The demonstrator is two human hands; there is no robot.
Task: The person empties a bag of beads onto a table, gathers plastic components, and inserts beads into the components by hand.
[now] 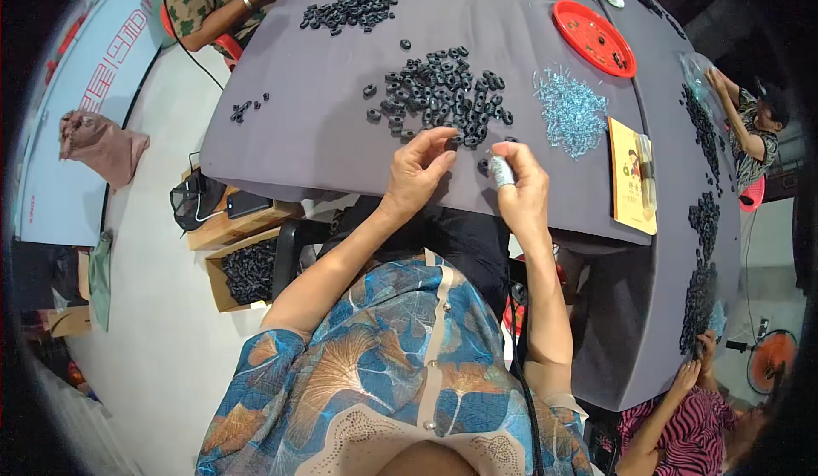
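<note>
A pile of small black oval parts with holes [439, 88] lies on the grey cloth in front of me. At its near edge is my left hand [417, 175], thumb and forefinger curled toward each other beside a black part. My right hand [522, 188] is closed in a pinch just to the right, a white wrap [503, 171] around one digit. A single black part [483, 167] shows by its fingertips. Whatever sits between the fingers of either hand is too small to make out. Clear bluish small pieces [571, 111] are heaped beyond my right hand.
The grey-covered table [281, 135] carries another black pile [349, 13], a red tray [594, 39] and a yellow booklet [630, 178] with a pen-like item. A box of black parts [247, 270] stands at lower left. Other people work along the far left and right edges.
</note>
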